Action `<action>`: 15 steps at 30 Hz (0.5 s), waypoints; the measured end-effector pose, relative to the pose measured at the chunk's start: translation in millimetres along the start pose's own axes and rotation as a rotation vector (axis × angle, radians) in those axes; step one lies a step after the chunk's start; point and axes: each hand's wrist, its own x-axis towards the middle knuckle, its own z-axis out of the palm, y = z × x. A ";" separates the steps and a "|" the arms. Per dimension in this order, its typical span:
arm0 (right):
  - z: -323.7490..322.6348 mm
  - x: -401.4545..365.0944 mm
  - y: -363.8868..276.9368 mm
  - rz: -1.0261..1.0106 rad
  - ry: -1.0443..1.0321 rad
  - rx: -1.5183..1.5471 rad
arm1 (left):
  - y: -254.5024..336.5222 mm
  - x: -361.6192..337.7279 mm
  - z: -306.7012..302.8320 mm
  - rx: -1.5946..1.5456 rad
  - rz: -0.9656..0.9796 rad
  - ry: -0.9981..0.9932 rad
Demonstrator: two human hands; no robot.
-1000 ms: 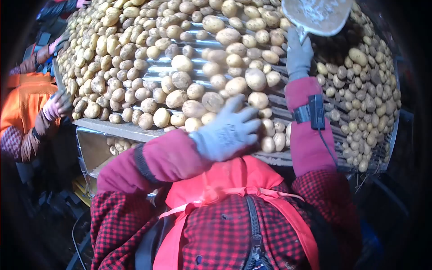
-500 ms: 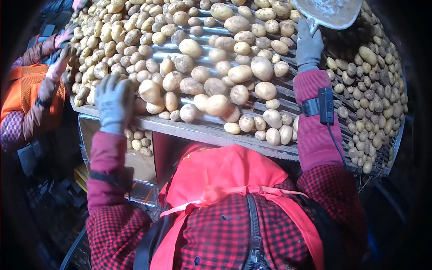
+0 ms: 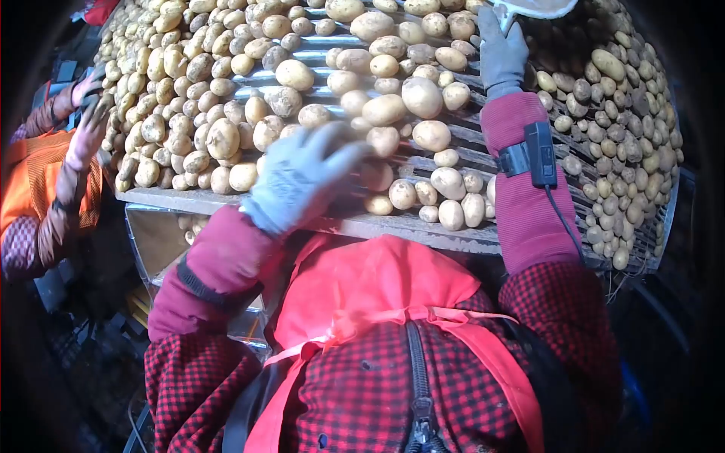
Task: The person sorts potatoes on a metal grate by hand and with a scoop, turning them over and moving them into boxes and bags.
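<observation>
Left hand [image 3: 302, 177] moved rightward, half-open, over potatoes [image 3: 423, 97]

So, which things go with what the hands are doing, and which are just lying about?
With the hands:
potatoes, near the left hand
scoop, held by the right hand
slatted table, under the potatoes

Just nearby, it seems:
box below the table's edge, untouched
someone's orange vest

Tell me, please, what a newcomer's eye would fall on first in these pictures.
The potatoes would probably strike first, spread over the slatted table across the upper part of the view. Next might come the bright red apron at bottom centre, then the gloved right hand gripping the scoop at the top.
</observation>
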 end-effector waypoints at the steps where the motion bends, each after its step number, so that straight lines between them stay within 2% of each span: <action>1: 0.5 1.8 1.0 0.016 -0.006 0.042 | -0.9 -7.3 -11.4 0.039 -0.092 0.068; 3: -2.0 1.9 0.9 0.042 -0.013 0.129 | -21.3 -31.4 -31.9 0.074 -0.264 0.127; 5: -4.7 -0.7 -1.5 0.061 -0.020 0.209 | -54.5 -58.5 -42.6 0.322 -0.397 0.223; 6: -4.9 -0.2 -6.0 0.095 -0.049 -0.182 | -60.6 -61.0 -53.2 0.498 -0.401 0.214; 8: -3.7 3.0 -14.0 0.158 -0.099 -0.975 | -47.1 -48.5 -61.9 0.515 -0.288 0.273; 9: -3.4 -1.7 0.0 0.053 -0.038 -0.877 | -31.6 -31.2 -64.6 0.380 -0.152 0.246; 10: 9.9 -11.5 16.5 -0.018 0.004 -1.473 | -14.6 -8.2 -61.8 0.178 -0.011 0.111; 11: 26.7 -20.6 37.8 -0.099 0.042 -2.067 | 3.6 7.5 -44.6 0.112 0.129 0.091; 13: -9.8 21.4 -46.7 -0.141 -0.218 -1.712 | 37.2 36.2 -6.7 -0.016 0.346 0.102; 14: -2.5 11.1 -21.2 -0.266 -0.091 -2.027 | 46.7 50.2 13.6 -0.027 0.418 0.071; 15: 3.8 -7.1 32.6 -0.404 0.062 -2.331 | 55.5 63.5 28.1 -0.017 0.458 0.080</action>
